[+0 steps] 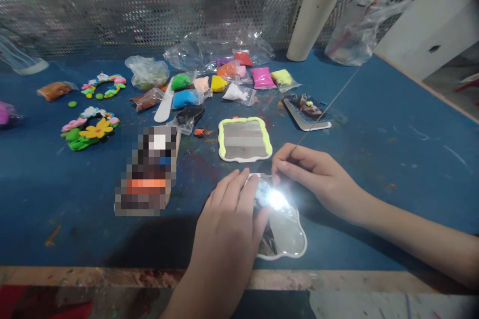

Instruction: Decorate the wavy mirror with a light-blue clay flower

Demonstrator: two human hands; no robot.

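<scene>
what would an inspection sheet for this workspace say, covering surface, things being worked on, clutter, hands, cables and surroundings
Surface: blue tabletop, marked with coloured stains.
Things being worked on: white-framed, wavy-edged mirror with pale blue material and strong glare; thin grey rod.
Clutter: clear plastic packets of coloured clay-like material, flat white spatula, two colourful flower-decorated rings, white-framed mirror with yellow-green edging.
Left hand: rests over the wavy-edged mirror's left side, hiding part of it.
Right hand: pinches the rod by that mirror's upper edge; tip contact unclear.
Cables: nothing seen.
Surroundings: perforated grey metal panel behind; white cylindrical container with dark red lid.
</scene>
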